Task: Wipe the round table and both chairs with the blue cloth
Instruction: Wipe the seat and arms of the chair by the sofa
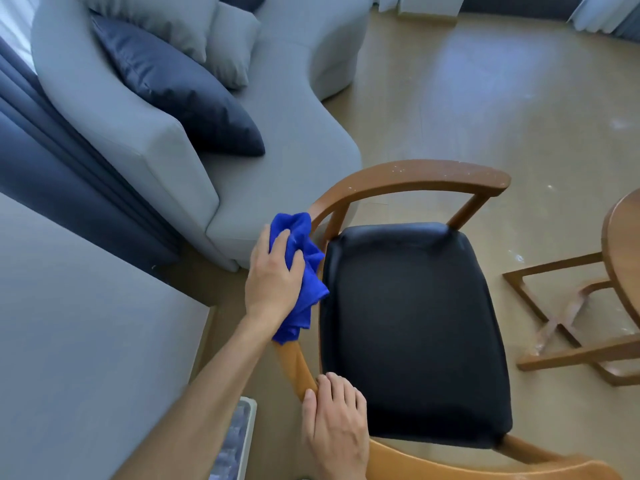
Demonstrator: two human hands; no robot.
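Note:
A wooden chair point(412, 174) with a black padded seat point(415, 334) stands below me. Its curved wooden rail runs round the left side. My left hand point(273, 275) grips the bunched blue cloth point(304, 251) and presses it on the left part of that rail. Lower down, my right hand point(336, 420) holds the same rail at the near left corner, fingers curled over the wood. The edge of the round wooden table point(620, 258) shows at the far right, with its crossed wooden base point(568, 323) on the floor. No second chair is in view.
A grey curved sofa point(284, 140) with a dark blue cushion point(180, 95) and grey cushions stands to the upper left. A grey flat surface point(86, 341) fills the lower left. Dark curtains point(52, 174) hang at the left edge. Tan floor lies beyond the chair.

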